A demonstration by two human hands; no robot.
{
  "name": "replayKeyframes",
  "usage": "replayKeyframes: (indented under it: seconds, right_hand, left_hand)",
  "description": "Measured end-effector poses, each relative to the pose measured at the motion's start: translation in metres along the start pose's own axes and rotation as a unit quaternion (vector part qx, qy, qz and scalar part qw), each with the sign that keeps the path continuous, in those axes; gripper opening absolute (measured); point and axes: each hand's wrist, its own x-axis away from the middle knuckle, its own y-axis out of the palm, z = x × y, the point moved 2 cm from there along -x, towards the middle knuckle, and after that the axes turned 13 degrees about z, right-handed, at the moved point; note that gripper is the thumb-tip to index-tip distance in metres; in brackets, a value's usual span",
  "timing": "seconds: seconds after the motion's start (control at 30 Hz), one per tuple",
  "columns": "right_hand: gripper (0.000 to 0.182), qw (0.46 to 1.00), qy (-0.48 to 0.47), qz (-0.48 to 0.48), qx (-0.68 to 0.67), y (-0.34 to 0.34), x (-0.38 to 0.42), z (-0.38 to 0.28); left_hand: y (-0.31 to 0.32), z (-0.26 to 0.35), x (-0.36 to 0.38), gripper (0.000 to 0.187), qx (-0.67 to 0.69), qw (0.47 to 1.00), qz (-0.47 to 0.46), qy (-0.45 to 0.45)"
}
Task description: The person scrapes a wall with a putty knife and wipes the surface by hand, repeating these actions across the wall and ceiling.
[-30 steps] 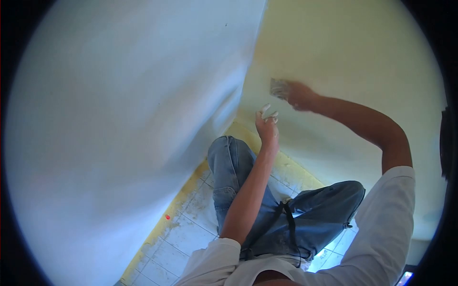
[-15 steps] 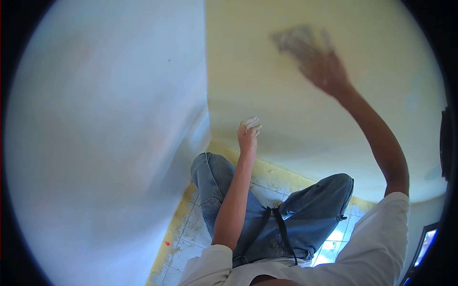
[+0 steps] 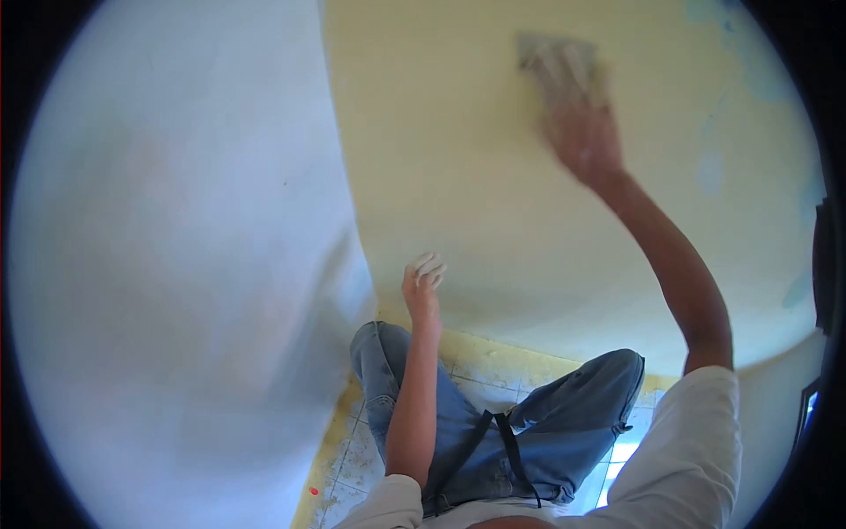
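Note:
My right hand (image 3: 582,132), slightly blurred, reaches up to the yellow wall (image 3: 458,176). Its dust-whitened fingers press a grey sheet of sandpaper (image 3: 533,51) against the surface, covering much of the sheet. Lower down, near the wall corner, my left hand (image 3: 425,275) is raised above my left knee. Its fingers, coated with pale dust, curl in toward the palm, and no object shows in them.
A white wall (image 3: 194,264) meets the yellow one at a corner on the left. Dusty floor tiles (image 3: 357,454) lie around my bent legs (image 3: 573,397), with a small red spot (image 3: 314,491) at the left. A dark object (image 3: 825,264) stands at the right edge.
My right hand with the sandpaper has moved up and to the right along the yellow wall. The view has tilted up and turned slightly right. My left hand remains curled.

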Motion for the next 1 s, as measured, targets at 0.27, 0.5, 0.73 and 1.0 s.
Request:
replayKeyframes:
  seconds: [0.27,0.5,0.73,1.0]
  right_hand:
    - [0.083,0.995,-0.053,-0.032,0.077,-0.079,0.053,0.046]
    - [0.077,0.994,0.099,0.02,0.048,-0.096,0.054,0.106]
    - [0.077,0.989,-0.015,0.014,0.144,-0.083,0.043,0.083]
    - [0.078,0.967,0.097,0.044,0.229,-0.12,0.055,0.099]
  left_hand:
    - [0.017,0.017,0.025,0.036,-0.024,0.997,-0.06,0.036]
    - [0.013,0.024,0.033,0.038,-0.035,0.996,-0.057,0.056]
    - [-0.002,0.004,0.018,0.037,-0.074,0.991,-0.107,-0.014]
    - [0.001,-0.015,0.017,0.031,-0.26,0.942,-0.167,0.129]
